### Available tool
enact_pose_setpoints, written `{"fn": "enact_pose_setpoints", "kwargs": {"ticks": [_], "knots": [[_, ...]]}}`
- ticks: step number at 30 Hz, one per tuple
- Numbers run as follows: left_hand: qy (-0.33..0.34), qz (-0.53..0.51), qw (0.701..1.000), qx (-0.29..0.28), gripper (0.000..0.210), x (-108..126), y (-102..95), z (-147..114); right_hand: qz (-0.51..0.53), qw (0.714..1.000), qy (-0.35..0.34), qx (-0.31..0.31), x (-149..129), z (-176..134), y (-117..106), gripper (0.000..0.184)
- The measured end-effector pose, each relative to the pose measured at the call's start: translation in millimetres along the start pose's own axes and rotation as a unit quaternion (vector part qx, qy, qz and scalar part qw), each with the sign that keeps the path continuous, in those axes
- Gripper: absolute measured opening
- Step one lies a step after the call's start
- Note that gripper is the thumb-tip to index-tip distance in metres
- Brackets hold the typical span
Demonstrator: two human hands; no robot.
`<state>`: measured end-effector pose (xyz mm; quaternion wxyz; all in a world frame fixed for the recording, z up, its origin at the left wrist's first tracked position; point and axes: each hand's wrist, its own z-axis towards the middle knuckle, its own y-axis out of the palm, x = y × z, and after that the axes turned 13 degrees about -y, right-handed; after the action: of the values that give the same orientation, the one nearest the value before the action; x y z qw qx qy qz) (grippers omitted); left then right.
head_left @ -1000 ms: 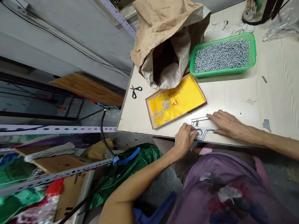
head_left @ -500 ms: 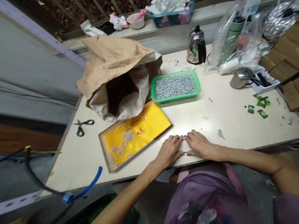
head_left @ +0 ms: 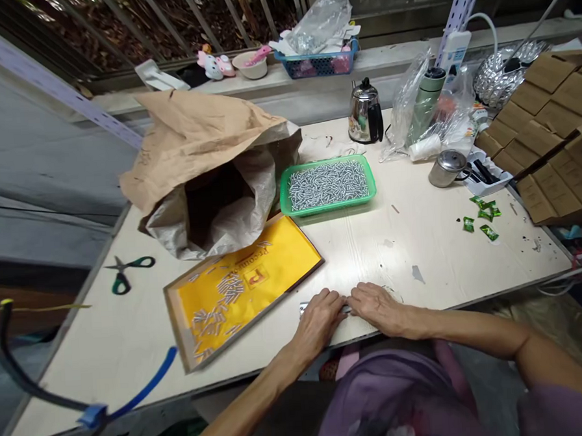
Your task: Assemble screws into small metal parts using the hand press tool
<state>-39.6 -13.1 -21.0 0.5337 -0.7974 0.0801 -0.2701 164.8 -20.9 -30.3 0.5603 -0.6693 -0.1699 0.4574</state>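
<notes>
Near the table's front edge, my left hand (head_left: pixel 321 315) lies palm down with its fingers curled over a small pale, shiny flat piece (head_left: pixel 303 308). One end of it sticks out to the left, and a little shows between my hands. My right hand (head_left: pixel 378 310) is close beside the left, fingertips pressed together at the piece's right side; what they pinch is mostly hidden. Behind and left of my hands, a shallow tray with a yellow lining (head_left: pixel 286 254) holds loose metal pins (head_left: pixel 230 287). A green plastic basin (head_left: pixel 330 209) full of similar pins stands farther back.
A large open paper sack (head_left: pixel 209 138) leans over the tray's back edge. Green-handled scissors (head_left: pixel 128 269) lie at left. A kettle (head_left: pixel 363 113), a metal cup (head_left: pixel 448 169), green wrapped sweets (head_left: pixel 486 209) and stacked cardboard boxes (head_left: pixel 550 133) are at back and right.
My hands have drawn closer together, covering most of the pale piece that showed between them. An end now shows left of my left hand. The camera view has shifted.
</notes>
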Motion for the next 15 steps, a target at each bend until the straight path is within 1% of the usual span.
{"fn": "enact_pose_setpoints", "kwargs": {"ticks": [3, 4, 5, 6, 7, 8, 9, 11, 13, 15], "knots": [[-0.007, -0.024, 1.000, 0.018, 0.016, -3, -7.6, 0, -0.006, 1.000, 0.009, 0.007, 38, 1, -33, 0.028], [-0.014, -0.031, 0.999, 0.030, 0.018, -5, -9.6, 0, -0.027, 0.998, 0.048, 0.018, 54, 1, -46, 0.027], [-0.023, -0.039, 0.998, 0.045, 0.018, -7, -11.1, -1, -0.075, 0.989, 0.118, 0.042, 72, 2, -60, 0.029], [-0.034, -0.048, 0.996, 0.065, 0.018, -10, -11.9, -2, -0.126, 0.972, 0.192, 0.055, 88, 3, -71, 0.031], [-0.045, -0.056, 0.994, 0.086, 0.019, -13, -12.1, -4, -0.171, 0.950, 0.254, 0.052, 104, 5, -79, 0.030], [-0.058, -0.063, 0.991, 0.107, 0.020, -16, -11.7, -6, -0.206, 0.930, 0.303, 0.042, 117, 6, -84, 0.028], [-0.071, -0.068, 0.987, 0.125, 0.020, -19, -10.8, -8, -0.230, 0.916, 0.328, 0.029, 127, 8, -87, 0.026], [-0.098, -0.067, 0.982, 0.149, 0.021, -26, -8.3, -11, -0.230, 0.914, 0.333, 0.018, 137, 10, -85, 0.028], [-0.117, -0.058, 0.979, 0.157, 0.020, -32, -6.4, -12, -0.220, 0.921, 0.321, 0.009, 138, 11, -84, 0.033], [-0.128, -0.046, 0.978, 0.157, 0.019, -35, -6.5, -13, -0.213, 0.927, 0.308, 0.000, 136, 10, -87, 0.036]]}}
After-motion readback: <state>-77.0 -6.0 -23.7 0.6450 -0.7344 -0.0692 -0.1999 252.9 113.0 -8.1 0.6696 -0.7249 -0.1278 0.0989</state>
